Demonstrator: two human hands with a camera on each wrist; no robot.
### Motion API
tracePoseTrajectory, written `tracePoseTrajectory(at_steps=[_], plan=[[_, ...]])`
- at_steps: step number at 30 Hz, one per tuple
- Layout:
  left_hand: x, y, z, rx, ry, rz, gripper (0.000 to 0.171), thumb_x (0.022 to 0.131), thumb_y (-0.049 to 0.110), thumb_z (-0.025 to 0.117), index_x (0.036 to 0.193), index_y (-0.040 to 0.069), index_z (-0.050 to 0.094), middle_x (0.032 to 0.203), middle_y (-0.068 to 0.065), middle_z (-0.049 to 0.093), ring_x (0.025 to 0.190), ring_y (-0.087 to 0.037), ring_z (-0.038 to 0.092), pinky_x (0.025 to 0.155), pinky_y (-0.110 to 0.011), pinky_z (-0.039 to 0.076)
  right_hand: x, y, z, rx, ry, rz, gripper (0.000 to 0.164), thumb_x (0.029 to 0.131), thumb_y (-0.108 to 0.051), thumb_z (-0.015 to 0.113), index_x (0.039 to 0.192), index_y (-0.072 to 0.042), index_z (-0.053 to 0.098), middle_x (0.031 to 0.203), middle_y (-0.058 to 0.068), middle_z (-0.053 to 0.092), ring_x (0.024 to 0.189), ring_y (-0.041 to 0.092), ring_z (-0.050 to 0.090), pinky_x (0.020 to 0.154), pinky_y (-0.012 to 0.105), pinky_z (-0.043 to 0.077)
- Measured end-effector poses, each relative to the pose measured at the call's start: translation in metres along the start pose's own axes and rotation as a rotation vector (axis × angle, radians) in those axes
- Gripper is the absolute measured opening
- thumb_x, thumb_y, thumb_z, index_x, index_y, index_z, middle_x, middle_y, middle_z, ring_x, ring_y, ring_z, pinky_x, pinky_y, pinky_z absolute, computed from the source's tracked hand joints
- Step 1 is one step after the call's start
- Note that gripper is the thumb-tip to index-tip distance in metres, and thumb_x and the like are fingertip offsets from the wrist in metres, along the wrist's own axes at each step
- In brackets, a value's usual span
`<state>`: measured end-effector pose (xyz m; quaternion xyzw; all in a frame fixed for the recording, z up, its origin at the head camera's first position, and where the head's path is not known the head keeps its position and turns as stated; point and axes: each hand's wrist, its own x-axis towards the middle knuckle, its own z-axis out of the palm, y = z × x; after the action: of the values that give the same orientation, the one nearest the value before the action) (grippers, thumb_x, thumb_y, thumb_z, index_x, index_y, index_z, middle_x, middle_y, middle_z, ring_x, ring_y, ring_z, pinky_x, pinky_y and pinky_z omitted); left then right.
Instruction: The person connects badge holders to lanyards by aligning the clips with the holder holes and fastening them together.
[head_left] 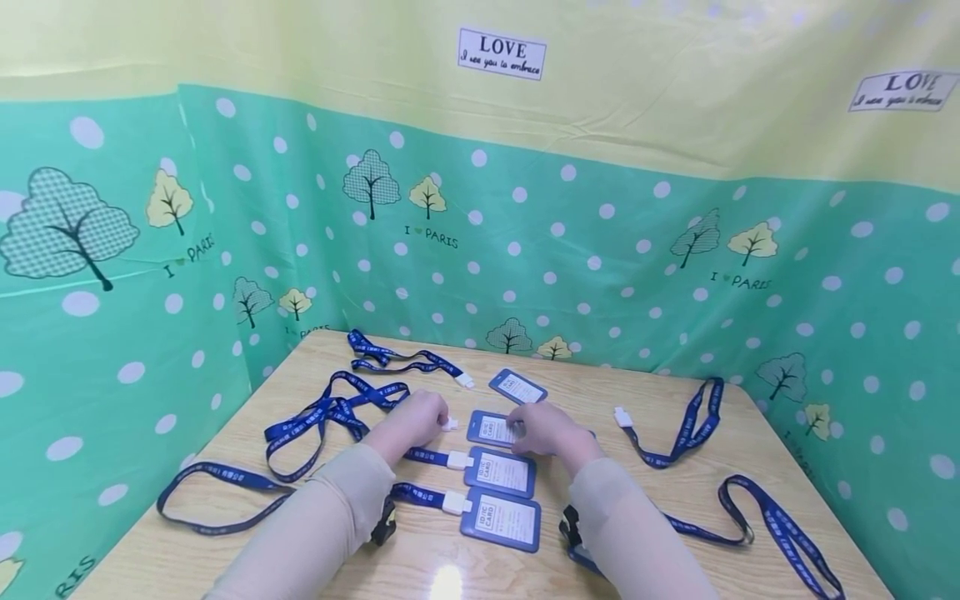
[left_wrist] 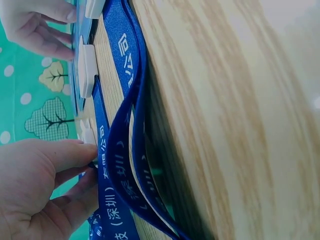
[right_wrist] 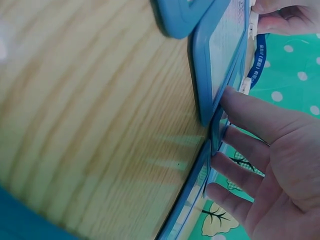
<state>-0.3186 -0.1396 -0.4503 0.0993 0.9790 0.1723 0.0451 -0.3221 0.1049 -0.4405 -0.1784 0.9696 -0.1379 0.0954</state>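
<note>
My left hand (head_left: 417, 417) pinches a blue lanyard close to its white clip (head_left: 450, 424); in the left wrist view, the thumb and fingers (left_wrist: 75, 155) meet there. To its right, my right hand (head_left: 546, 429) rests at a blue ID card holder (head_left: 491, 427), its fingers (right_wrist: 247, 147) spread and fairly straight in the right wrist view. The clip lies just left of that holder, apart from it. Nearer me, two more card holders (head_left: 501, 472) (head_left: 501, 520) lie in a column, each with a lanyard's white clip (head_left: 457, 503) at its left end.
Another card holder (head_left: 517, 387) lies farther back. Loose blue lanyards lie at the left (head_left: 225, 477), back left (head_left: 408, 363) and right (head_left: 686, 433) of the wooden table (head_left: 420, 558). One holder (head_left: 585, 560) is partly hidden under my right forearm. A green patterned curtain (head_left: 570, 250) stands behind.
</note>
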Motion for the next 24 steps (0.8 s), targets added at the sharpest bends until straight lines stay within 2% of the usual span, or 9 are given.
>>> tracePoseTrajectory(at_steps=[16,24], plan=[[-0.0013,0.0009,-0.0007,-0.011,0.001,-0.026,0.014,0.09,0.005,0.074,0.1,0.013,0.077,0.108,-0.008,0.071,0.106,-0.028,0.065,0.096,-0.046,0.054,-0.0038,0.001,0.0036,0.034,-0.023,-0.005,0.044,0.083,-0.023,0.087,0.124,-0.024,0.073,0.13,0.004,0.067,0.124,0.03,0.059,0.107,0.053,0.046],[-0.0014,0.0016,-0.0007,-0.01,0.007,-0.018,0.013,0.09,0.005,0.074,0.1,0.013,0.078,0.105,-0.007,0.071,0.104,-0.027,0.065,0.096,-0.046,0.054,-0.0088,0.0,0.0013,0.012,-0.041,-0.044,0.043,0.084,-0.023,0.085,0.125,-0.028,0.073,0.135,0.001,0.065,0.129,0.03,0.056,0.11,0.054,0.043]])
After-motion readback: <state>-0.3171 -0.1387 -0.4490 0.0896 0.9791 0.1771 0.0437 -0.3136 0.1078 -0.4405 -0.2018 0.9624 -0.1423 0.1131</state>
